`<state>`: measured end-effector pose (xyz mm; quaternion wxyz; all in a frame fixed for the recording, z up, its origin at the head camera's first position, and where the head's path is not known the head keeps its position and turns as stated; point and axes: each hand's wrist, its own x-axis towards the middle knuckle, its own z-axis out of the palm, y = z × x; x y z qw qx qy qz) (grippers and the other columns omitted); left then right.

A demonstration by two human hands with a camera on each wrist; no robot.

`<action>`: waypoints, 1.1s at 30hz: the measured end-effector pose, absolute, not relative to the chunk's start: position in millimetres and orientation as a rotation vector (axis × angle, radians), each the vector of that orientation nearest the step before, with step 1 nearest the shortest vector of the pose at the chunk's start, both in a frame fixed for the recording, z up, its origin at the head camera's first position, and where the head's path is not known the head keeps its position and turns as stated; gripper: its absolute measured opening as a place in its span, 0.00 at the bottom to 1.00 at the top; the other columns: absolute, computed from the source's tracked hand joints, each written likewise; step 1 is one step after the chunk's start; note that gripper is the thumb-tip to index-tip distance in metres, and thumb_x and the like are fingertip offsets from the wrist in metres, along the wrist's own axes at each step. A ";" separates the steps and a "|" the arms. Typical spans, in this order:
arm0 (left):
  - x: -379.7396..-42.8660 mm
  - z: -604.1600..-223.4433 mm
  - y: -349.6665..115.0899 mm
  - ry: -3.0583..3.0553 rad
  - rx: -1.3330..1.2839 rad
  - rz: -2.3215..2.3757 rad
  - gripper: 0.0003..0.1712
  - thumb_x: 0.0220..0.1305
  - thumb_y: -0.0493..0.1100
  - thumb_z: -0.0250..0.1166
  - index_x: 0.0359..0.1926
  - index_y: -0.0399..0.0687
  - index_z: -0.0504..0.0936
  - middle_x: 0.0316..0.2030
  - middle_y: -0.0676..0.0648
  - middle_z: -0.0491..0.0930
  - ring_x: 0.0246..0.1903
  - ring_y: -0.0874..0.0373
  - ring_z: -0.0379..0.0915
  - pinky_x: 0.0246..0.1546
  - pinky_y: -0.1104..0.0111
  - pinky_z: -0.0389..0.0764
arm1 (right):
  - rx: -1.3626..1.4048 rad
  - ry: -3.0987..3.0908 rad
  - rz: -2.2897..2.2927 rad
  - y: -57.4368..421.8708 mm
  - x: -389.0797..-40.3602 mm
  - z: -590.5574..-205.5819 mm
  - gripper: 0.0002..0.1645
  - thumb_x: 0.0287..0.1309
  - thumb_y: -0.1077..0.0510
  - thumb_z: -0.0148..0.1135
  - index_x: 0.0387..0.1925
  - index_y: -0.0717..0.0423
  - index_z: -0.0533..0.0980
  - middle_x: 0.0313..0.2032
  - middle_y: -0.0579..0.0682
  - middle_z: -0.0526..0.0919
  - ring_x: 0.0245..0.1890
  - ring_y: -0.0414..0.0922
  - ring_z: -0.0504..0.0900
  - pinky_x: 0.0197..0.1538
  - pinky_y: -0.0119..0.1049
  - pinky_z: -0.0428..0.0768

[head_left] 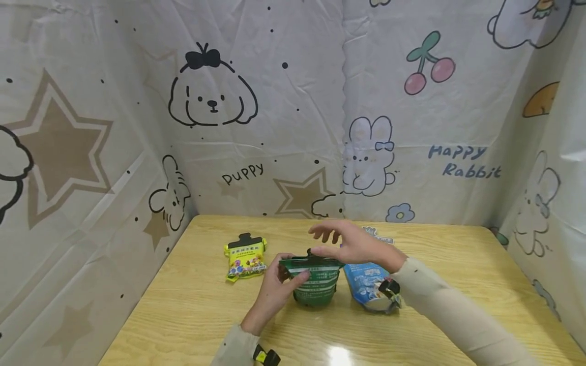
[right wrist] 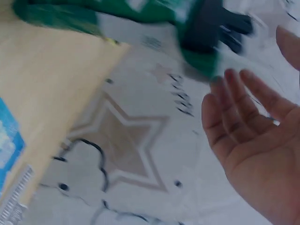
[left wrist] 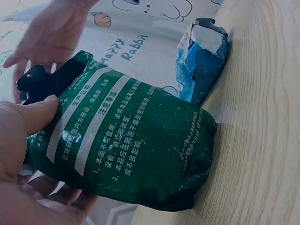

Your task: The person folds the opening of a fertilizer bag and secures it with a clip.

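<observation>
A green bag [head_left: 316, 284] with white printed lines stands upright on the table. A black clip [left wrist: 49, 82] sits across its top edge. My left hand [head_left: 276, 287] holds the bag's left side, thumb on the printed front and fingers behind. Above the clip, my right hand [head_left: 350, 244] is spread with loosely bent fingers; in the right wrist view its palm [right wrist: 267, 150] holds nothing, and a gap shows between fingertips and clip. To the right of the green bag lies a blue bag [head_left: 368, 284], partly behind my right forearm in the head view.
A small yellow bag [head_left: 246, 262] with flower pictures lies at the left of the wooden table [head_left: 183, 305], a black clip [head_left: 245, 240] across its top. Behind the table hangs a printed cloth [head_left: 284, 101], with more cloth on both sides.
</observation>
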<state>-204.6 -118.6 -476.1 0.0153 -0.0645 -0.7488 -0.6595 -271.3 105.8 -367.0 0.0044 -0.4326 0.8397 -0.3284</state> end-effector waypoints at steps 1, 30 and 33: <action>-204.3 -476.4 -118.4 -2.331 -0.197 -2.049 0.26 0.66 0.44 0.70 0.60 0.45 0.71 0.54 0.42 0.81 0.54 0.54 0.78 0.62 0.55 0.76 | -1.340 2.663 -1.057 108.9 -269.8 -363.7 0.23 0.67 0.47 0.65 0.60 0.49 0.77 0.51 0.46 0.86 0.46 0.42 0.82 0.47 0.39 0.82; -162.5 -491.6 -132.1 -2.621 -0.500 -1.624 0.43 0.68 0.41 0.67 0.69 0.48 0.45 0.73 0.34 0.57 0.73 0.30 0.58 0.65 0.37 0.70 | -1.115 2.715 -0.963 150.2 -188.0 -460.2 0.50 0.67 0.53 0.65 0.80 0.33 0.48 0.75 0.59 0.61 0.70 0.60 0.71 0.61 0.58 0.80; -160.8 -493.9 -130.9 -2.645 -0.610 -1.468 0.48 0.66 0.38 0.69 0.75 0.53 0.46 0.75 0.36 0.57 0.74 0.35 0.59 0.67 0.39 0.70 | -1.079 2.653 -0.958 147.6 -188.3 -467.2 0.56 0.66 0.55 0.66 0.81 0.31 0.41 0.79 0.60 0.52 0.76 0.65 0.61 0.65 0.63 0.75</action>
